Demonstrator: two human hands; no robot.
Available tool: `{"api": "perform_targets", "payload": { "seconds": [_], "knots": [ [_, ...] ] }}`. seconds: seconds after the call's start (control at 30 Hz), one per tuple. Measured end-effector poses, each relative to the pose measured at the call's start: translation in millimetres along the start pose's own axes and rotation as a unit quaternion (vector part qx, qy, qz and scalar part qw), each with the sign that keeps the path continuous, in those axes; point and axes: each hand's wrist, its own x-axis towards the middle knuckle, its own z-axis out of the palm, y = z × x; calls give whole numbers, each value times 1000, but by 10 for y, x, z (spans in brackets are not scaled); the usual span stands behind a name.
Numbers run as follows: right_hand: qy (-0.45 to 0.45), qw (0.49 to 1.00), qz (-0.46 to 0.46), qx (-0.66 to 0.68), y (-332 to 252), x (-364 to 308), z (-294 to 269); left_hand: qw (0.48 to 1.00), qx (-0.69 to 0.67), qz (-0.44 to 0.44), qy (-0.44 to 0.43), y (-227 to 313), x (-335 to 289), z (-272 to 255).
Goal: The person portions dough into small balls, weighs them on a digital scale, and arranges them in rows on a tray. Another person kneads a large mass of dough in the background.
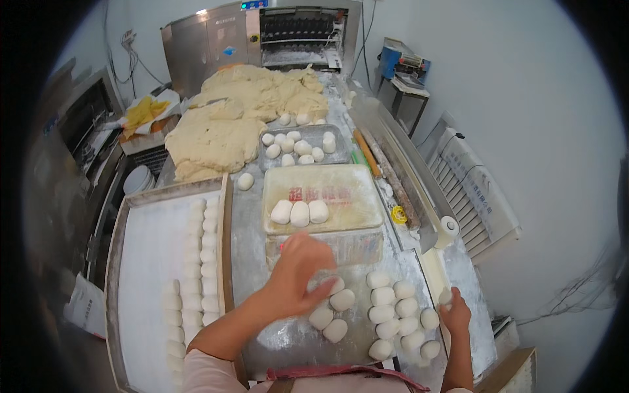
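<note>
My left hand (303, 270) is over the middle of the metal table, slightly blurred, its thumb apart from its bent fingers and nothing visible between them. Just beyond its thumb are white dough balls (342, 300), one partly covered by the hand. At the table's right side my right hand (457, 313) closes its fingers around a pale dough piece (445, 297), mostly hidden. Between the hands, several more dough balls (383, 297) lie in rough rows. Three dough balls (299, 213) sit on the lid of a plastic box (321, 178) ahead of my left hand.
A wooden-framed tray (157, 229) with rows of dough balls stands at the left. Large dough slabs (216, 137) cover the far table, before a steel machine (216, 39). A clear tray (272, 164) holds more balls. Rolling pins (393, 177) lie along the right edge.
</note>
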Motion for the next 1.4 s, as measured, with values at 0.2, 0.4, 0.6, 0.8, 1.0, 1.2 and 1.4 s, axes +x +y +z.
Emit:
{"api": "perform_targets", "payload": {
  "seconds": [0.2,0.4,0.6,0.8,1.0,1.2,1.4],
  "knots": [
    [78,995,-45,38,-189,303,35,967,-28,216,133,1077,30,-303],
    [108,970,-135,168,-1134,347,-222,977,100,188,5,1109,-14,-362],
    [-54,910,-303,277,-2483,89,-75,966,29,99,-237,593,-373,37],
    [-210,856,-453,138,-3358,-294,588,768,82,-115,-624,-124,-1726,603],
    [-59,901,-352,249,-2242,-381,273,774,-39,-88,-626,-278,-2396,1021],
    [183,981,70,12,559,-1118,-366,837,-192,-68,-508,-315,-1202,572],
    [48,933,325,150,1054,-1467,-228,964,-100,-118,-216,-875,-360,206]
  ]
}}
